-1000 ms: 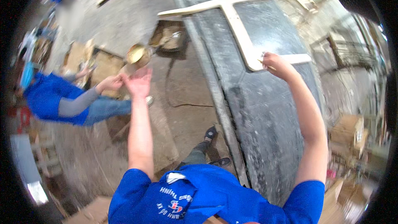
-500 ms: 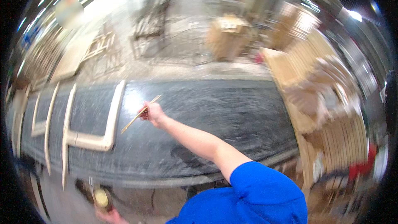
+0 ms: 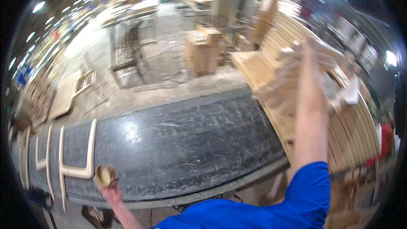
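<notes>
Two hands work at opposite ends of a long black tabletop (image 3: 178, 144) in a woodworking shop, seen from the worker's head. The left hand (image 3: 111, 191), low at the tabletop's near edge, is closed around a small brass-coloured cup (image 3: 105, 175), which it holds just above that edge. Just left of the cup, a pale wooden frame (image 3: 77, 170) lies flat on the tabletop, with more thin wooden strips (image 3: 37, 165) lying beyond it toward the left end. The right hand (image 3: 307, 51) is raised well away from the tabletop's right end, at the top of a bare forearm that rises from a blue sleeve (image 3: 311, 186); it is blurred, so whether its fingers are spread or closed cannot be told. It reaches up in front of a large stack of curved wooden parts (image 3: 275, 72) that stands just off the tabletop's right end. Behind the tabletop, across a dusty floor (image 3: 169, 59), stand wooden crates (image 3: 201, 51) and a wire cart (image 3: 127, 51).
</notes>
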The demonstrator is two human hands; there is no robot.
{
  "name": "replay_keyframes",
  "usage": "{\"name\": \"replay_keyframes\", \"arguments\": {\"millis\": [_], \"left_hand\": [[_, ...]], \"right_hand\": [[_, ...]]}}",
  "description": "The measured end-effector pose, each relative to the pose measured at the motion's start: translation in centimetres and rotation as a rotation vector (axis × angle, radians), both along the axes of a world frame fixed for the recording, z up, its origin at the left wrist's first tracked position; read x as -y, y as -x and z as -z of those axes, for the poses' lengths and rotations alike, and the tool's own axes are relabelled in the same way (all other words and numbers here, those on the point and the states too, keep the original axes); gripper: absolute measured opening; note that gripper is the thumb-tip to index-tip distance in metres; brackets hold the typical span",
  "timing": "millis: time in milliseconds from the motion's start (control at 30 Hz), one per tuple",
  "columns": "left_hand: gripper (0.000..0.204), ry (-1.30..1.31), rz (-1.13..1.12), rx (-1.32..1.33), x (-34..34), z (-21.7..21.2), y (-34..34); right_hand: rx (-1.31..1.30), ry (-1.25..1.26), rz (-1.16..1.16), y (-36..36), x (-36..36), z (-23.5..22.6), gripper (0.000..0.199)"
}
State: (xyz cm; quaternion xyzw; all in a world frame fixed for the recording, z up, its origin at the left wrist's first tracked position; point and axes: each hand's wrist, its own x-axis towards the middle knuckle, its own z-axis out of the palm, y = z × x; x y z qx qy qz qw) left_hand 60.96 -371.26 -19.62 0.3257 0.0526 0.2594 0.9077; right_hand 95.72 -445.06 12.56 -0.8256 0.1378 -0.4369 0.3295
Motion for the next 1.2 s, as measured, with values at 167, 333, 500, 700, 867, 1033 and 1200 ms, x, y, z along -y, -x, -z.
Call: {"name": "replay_keyframes", "arguments": {"millis": [167, 333, 500, 700, 867, 1033, 1200], "left_hand": [[0.040, 0.244, 0.151, -0.077, 9.5, -3.8, 1.2], [0.046, 0.384, -0.023, -0.241, 10.2, 0.8, 7.5], [0.048, 0.437, 0.025, -0.370, 10.6, 2.3, 12.1], [0.048, 0.471, 0.070, -0.415, 6.5, 5.0, 14.5], [0.040, 0.384, 0.028, -0.476, 5.1, 4.0, 14.5], [0.036, 0.380, 0.084, -0.362, 6.6, 4.3, 13.6], [0.034, 0.361, 0.049, -0.370, 9.1, 4.7, 13.7]], "right_hand": [[-0.199, -0.189, -0.182, -1.3, 11.9, 3.3, 0.044], [-0.234, -0.109, -0.320, -5.2, 9.5, 4.3, 0.045], [-0.162, -0.220, -0.566, 1.9, 8.4, 5.7, 0.045], [-0.298, -0.599, -1.392, 17.7, 7.4, 9.6, 0.048], [-0.469, -1.333, -1.580, 28.8, 3.7, 13.4, 0.053], [-0.494, -1.342, -1.480, 33.9, -3.9, 18.2, 0.069], [-0.758, -1.154, -1.328, 35.1, -5.7, 24.0, 0.068]]}}
